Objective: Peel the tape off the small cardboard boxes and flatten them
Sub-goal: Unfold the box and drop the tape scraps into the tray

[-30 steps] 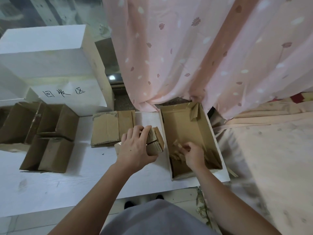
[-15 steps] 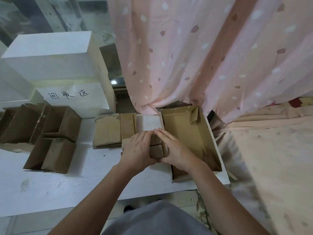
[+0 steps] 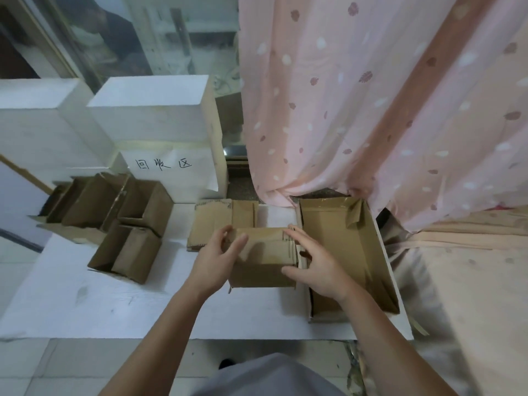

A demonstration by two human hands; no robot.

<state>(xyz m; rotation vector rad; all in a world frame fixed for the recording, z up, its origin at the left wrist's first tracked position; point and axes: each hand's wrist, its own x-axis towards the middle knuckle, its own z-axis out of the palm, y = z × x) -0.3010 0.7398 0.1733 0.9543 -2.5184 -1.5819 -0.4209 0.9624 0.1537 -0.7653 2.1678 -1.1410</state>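
The small box [image 3: 261, 257] is lying on the white table [image 3: 85, 304], just left of the big open box [image 3: 368, 252]; both arms are reaching forward. The left hand [image 3: 215, 260] is touching its left end with loose, spread fingers; the right hand [image 3: 313, 262] is touching its right end, fingers straight and spread.

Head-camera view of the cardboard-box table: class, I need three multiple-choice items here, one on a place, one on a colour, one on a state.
1. The large open brown cardboard tray lies where from the small brown cardboard box between the hands?
A left B right C underneath
2. The curtain is:
A pink B green C blue
3. The flat brown cardboard stack behind the box is:
A upright B flattened C held

Key: B, tray beside the right hand; A, pink cloth; B, lies flat past the left hand.
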